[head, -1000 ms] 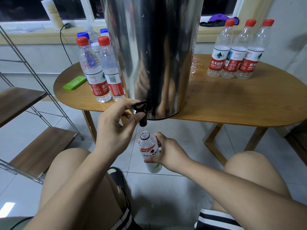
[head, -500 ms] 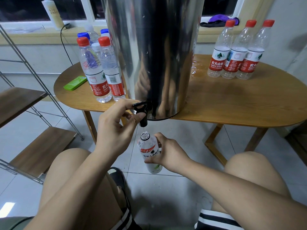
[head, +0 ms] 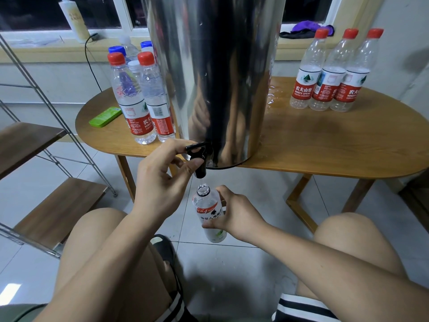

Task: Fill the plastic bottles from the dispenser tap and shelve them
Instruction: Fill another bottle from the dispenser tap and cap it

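The left hand (head: 160, 182) pinched the tap (head: 197, 156) at the foot of the dispenser (head: 213, 77) while the right hand (head: 234, 214) gripped the uncapped bottle (head: 207, 205) just below it. Neither had shifted in the last second, so filling likely continued. Left of the dispenser, past the table (head: 325, 145) edge, open floor (head: 92, 166) led to the shelf rack (head: 62, 205).

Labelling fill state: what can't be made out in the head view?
Head view:
- Water level in the held bottle: its label and the right hand cover the body.
- Top of the dispenser: cut off by the upper edge.
- Position of the tap lever: partly under fingers of the left hand.
- Most of the rear bottles at left: hidden behind the red-capped ones.
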`<action>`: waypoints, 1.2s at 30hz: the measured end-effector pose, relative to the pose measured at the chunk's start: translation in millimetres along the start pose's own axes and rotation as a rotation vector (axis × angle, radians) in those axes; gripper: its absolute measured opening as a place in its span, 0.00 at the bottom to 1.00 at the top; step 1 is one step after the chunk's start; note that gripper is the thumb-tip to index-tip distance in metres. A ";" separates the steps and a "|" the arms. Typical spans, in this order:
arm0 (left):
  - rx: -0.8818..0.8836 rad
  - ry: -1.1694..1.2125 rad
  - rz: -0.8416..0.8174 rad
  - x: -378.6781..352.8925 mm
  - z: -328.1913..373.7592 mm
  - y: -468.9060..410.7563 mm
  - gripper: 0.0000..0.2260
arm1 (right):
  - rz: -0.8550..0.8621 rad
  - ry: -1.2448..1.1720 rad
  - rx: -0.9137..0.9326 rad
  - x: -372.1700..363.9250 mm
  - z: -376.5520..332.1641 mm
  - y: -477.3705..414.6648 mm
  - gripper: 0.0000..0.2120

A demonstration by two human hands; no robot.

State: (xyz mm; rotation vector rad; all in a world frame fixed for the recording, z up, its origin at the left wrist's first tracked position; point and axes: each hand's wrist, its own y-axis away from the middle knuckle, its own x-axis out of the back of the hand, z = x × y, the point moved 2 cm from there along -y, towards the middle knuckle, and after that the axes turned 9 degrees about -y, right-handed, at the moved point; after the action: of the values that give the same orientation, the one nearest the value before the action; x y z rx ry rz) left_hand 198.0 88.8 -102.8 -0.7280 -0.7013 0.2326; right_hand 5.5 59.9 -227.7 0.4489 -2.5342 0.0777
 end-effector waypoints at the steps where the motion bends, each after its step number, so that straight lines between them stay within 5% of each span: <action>1: -0.001 0.005 -0.001 -0.1 0.3 0.0 0.08 | 0.000 0.000 0.003 0.2 -0.3 0.0 0.34; 36: -0.020 -0.010 0.013 0.6 4.8 -1.5 0.08 | 0.007 -0.032 0.003 -1.3 4.1 -1.8 0.34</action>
State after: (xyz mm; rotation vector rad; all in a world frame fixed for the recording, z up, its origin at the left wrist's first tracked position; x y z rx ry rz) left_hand 195.3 90.5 -99.0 -0.7513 -0.7096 0.2409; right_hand 5.0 58.0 -232.0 0.4465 -2.5673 0.0776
